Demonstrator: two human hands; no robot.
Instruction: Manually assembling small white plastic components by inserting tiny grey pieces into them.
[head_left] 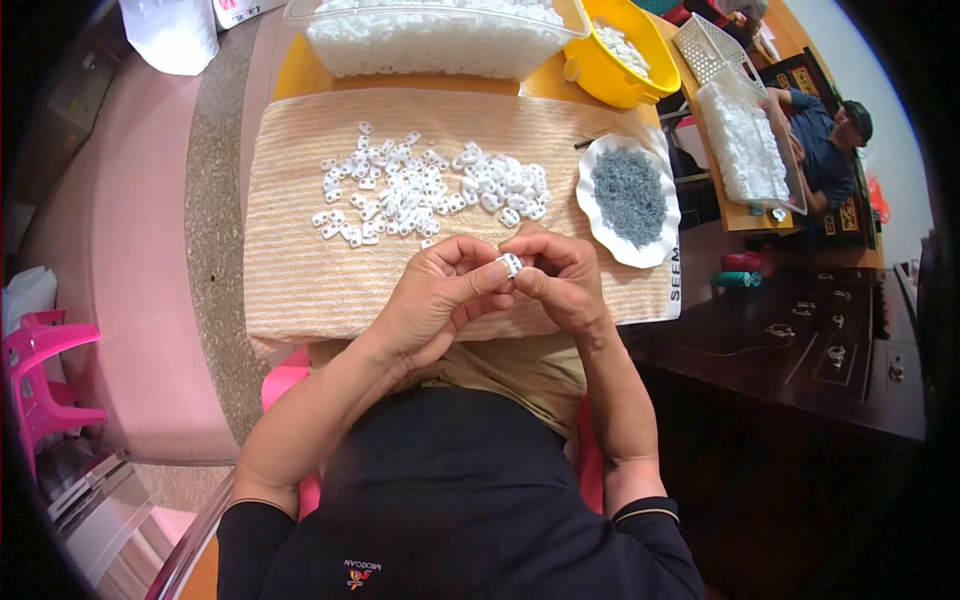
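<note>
Between the fingertips of both hands is a small white plastic part [510, 265] with holes in it. My left hand [452, 292] pinches it from the left, thumb on top. From the other side my right hand [562, 277] grips it between thumb and fingers. Just beyond the hands lies a loose pile of flat white plastic pieces [400, 190] with holes. To its right is a second heap of rounder white parts [508, 185]. A white scalloped plate [650, 249] at the right bears many small grey pieces [628, 195], too fine to make out singly.
A striped cloth [290, 270] covers the table. At the back stand a clear bin of white parts [430, 45] and a yellow basin [610, 90]. Another person [825, 135] sits at the right behind a clear box [745, 140]. A pink stool [45, 360] stands at the left.
</note>
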